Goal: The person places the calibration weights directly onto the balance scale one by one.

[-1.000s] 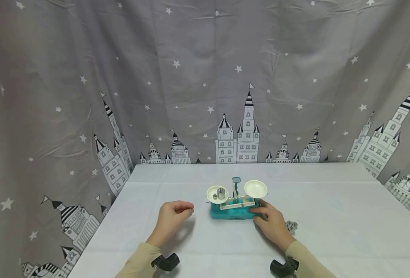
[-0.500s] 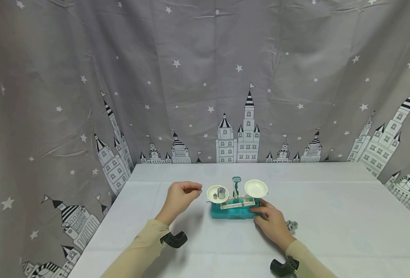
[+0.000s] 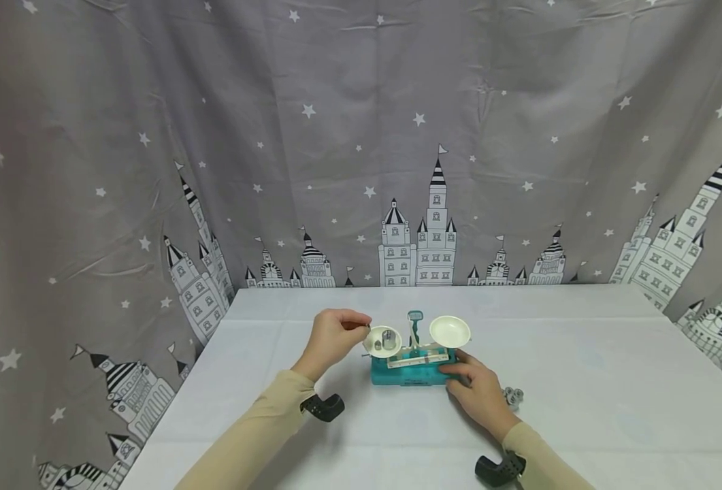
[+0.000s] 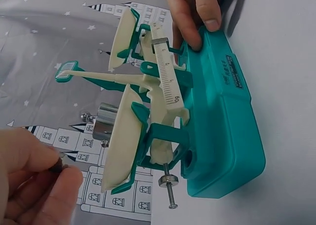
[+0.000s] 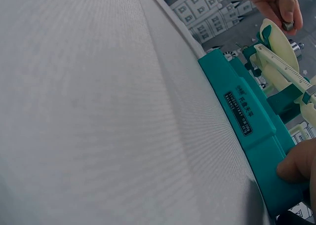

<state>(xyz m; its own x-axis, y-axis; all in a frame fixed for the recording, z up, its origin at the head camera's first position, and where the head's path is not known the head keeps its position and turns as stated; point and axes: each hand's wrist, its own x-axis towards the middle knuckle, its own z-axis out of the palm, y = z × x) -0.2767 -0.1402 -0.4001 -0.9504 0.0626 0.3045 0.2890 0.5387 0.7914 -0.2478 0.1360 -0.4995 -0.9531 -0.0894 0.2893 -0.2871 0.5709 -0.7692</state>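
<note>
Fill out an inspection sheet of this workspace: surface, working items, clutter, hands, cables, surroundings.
Surface: white tabletop, faintly creased.
Working items: teal balance; its left pan, sitting lower, holds a large metal weight and a small metal weight.
Clutter: cluster of metal pieces right of the balance.
Hands: left hand pinches a tiny metal piece near the left pan; right hand grips the balance's right end.
Cables: nothing seen.
Surroundings: gray curtain printed with castles and stars, behind the tabletop.

A teal-based plastic balance scale [image 3: 414, 376] with round cream pans [image 3: 449, 332] stands right of centre in the head view's lower half, left pan [image 3: 370, 346] dipped, bearing two silvery metal weights [image 3: 388, 339]; a small dark metal weight [image 4: 60, 164] is held near its rim.
</note>
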